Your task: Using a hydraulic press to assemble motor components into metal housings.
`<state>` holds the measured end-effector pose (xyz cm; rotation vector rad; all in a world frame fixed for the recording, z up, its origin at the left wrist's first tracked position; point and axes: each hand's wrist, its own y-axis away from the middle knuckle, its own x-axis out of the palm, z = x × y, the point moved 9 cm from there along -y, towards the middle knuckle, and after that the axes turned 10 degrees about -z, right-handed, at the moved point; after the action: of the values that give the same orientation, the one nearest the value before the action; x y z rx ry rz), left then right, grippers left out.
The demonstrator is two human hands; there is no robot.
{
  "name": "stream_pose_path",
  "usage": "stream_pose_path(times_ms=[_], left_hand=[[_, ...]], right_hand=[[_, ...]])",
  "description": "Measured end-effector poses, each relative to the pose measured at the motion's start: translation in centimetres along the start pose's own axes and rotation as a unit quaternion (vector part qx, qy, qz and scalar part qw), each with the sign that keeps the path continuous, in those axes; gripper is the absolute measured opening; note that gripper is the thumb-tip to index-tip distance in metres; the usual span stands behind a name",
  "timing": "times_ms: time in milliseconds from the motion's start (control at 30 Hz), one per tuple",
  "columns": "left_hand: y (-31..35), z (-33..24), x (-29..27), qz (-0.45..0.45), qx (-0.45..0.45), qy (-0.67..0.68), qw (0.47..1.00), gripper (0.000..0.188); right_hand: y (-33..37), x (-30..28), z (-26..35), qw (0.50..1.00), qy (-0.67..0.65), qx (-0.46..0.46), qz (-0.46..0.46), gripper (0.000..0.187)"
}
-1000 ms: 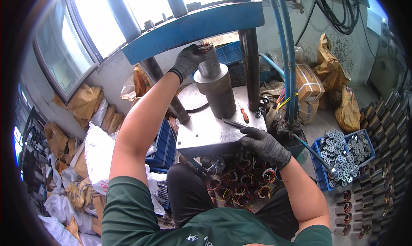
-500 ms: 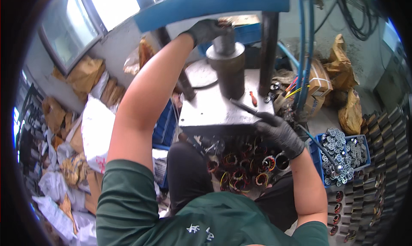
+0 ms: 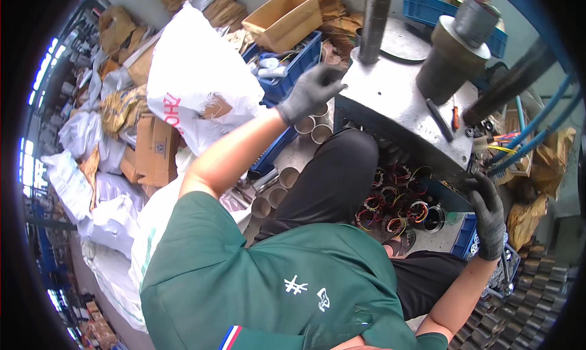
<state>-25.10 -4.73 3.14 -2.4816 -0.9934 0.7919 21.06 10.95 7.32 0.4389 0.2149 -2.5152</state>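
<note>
My left hand [image 3: 310, 92], in a dark grey glove, is beside the left edge of the white-topped press table [image 3: 390, 93]. Its fingers are loosely bent, with a gap to the thumb and nothing between them. Off the table's right front corner is my right hand [image 3: 488, 212], gloved too, fingers stretched and holding nothing. On the table a thick dark cylinder [image 3: 441, 75] with a pale collar stands upright. A grey metal cylinder [image 3: 475, 21] with copper-coloured winding at its top sits on it. A dark bar [image 3: 439, 119] lies beside a small red-handled tool [image 3: 455, 117].
Steel posts [image 3: 375, 23] rise from the table. Wound stators [image 3: 397, 194] with coloured wires stand on the floor below it. Left are a blue crate [image 3: 287, 75], a wooden box [image 3: 284, 20], a white sack [image 3: 201, 75] and metal rings [image 3: 287, 178]. Rows of metal cylinders [image 3: 519, 301] lie right.
My view has swung left. My left hand has come down from the grey cylinder to the table's left edge. My right hand has let go of the dark bar, now on the table.
</note>
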Motion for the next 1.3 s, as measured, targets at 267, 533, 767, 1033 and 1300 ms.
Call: stream_pose_path(times_ms=[267, 533, 767, 1033, 1300], left_hand=[[24.0, 25.6, -1.6, 0.105, -0.375, -0.205, 0.898, 0.055], [32.7, 25.5, 2.0, 0.313, -0.356, -0.422, 0.773, 0.111], [31.6, 25.8, -0.3, 0.140, -0.368, -0.385, 0.835, 0.105], [16.7, 14.9, -9.2, -0.163, -0.215, -0.031, 0.962, 0.102], [0.1, -4.1, -1.4, -0.086, -0.076, 0.467, 0.877, 0.087]], right_hand=[[-0.4, 0.3, -1.6, 1.000, -0.001, 0.004, 0.024, 0.046], [-1.0, -1.3, -3.7, 0.998, 0.042, 0.018, -0.053, 0.041], [-1.5, 0.3, -3.1, 0.999, -0.011, 0.029, -0.026, 0.038], [-2.0, 3.3, -1.7, 0.997, -0.043, -0.035, -0.053, 0.037], [-3.1, 6.7, -2.7, 0.969, -0.224, 0.099, -0.041, 0.045]])
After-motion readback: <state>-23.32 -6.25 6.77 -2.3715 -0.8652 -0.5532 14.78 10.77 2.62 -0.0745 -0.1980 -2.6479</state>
